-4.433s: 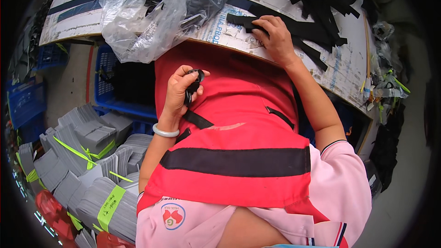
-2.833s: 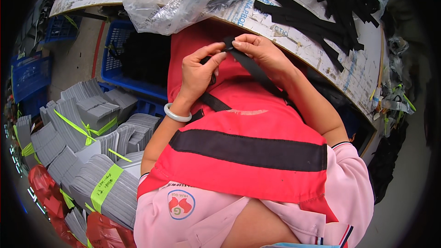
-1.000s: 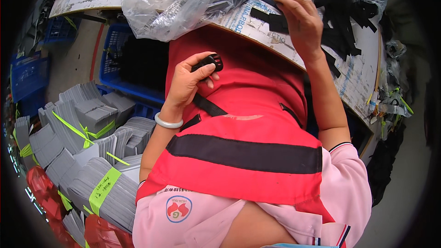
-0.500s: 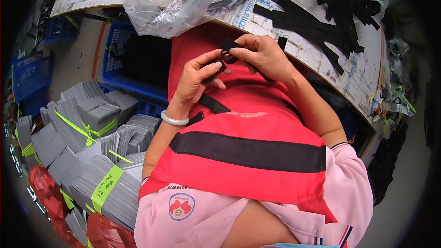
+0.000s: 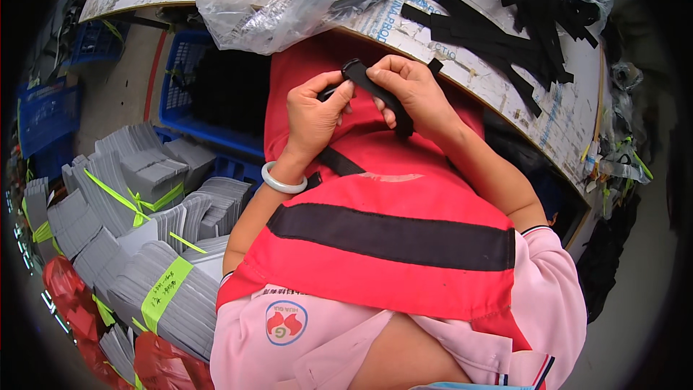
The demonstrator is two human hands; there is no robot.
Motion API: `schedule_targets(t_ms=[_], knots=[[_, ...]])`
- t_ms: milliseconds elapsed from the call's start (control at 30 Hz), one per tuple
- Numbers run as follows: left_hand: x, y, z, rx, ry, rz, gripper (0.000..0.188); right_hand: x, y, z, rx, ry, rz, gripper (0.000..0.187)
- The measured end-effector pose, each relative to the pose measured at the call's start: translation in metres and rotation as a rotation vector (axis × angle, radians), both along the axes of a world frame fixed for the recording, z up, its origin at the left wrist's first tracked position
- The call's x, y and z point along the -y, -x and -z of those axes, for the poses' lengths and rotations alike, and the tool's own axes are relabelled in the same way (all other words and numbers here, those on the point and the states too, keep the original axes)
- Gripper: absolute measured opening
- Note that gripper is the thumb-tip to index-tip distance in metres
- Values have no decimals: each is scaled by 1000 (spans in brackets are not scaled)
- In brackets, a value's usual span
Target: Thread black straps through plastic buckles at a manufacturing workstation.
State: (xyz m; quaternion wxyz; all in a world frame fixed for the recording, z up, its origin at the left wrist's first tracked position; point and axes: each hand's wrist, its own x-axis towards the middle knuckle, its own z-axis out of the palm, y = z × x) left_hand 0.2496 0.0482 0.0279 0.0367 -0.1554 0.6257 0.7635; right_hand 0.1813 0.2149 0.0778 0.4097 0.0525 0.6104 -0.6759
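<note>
Over my red apron (image 5: 310,65) both hands work on a black strap (image 5: 379,90). My right hand (image 5: 419,97) is closed on the strap, thumb on top, with a length of it hanging down below the fingers. At the strap's upper end sits a black buckle or ring (image 5: 351,66), its exact shape hard to make out. My left hand (image 5: 312,117), with a pale bangle at the wrist, pinches the black piece at this end between thumb and forefinger. The strap folds over at the buckle, between the two hands.
Black straps (image 5: 484,43) lie on the worn white table (image 5: 548,137) at right. A clear plastic bag (image 5: 267,7) hangs over its front edge. On the left stand a blue crate (image 5: 173,97) with black material and grey stacks (image 5: 155,274) tied with yellow-green bands. Red bags (image 5: 162,361) lie lower left.
The strap's end now runs folded through or over the buckle, where the ring's opening showed before. My left hand has turned and closed in; the right has shifted slightly down.
</note>
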Motion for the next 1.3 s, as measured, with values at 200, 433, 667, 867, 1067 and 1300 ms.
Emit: schedule_targets(t_ms=[200, 433, 667, 867, 1067, 1300], knots=[[-1, 5, 0, -414, 571, 14, 20, 7, -1, 10, 16, 140, 93, 20], [10, 6, 13, -537, 474, 76, 18, -1, 10, 13, 81, 136, -10, 26], [8, 8, 8, 175, -524, -14, 22, 5, -3, 21, -975, 33, 16, 13], [3, 9, -4, -18, -211, -161, 20, 0, -1, -7, -407, -93, -65, 12], [-2, 2, -4, -127, -60, -139, 20, 5, -3, -2, -309, -104, -61, 22], [-3, 2, -2, -172, -46, -79, 17, 7, -3, 7, -328, 33, 33, 21]])
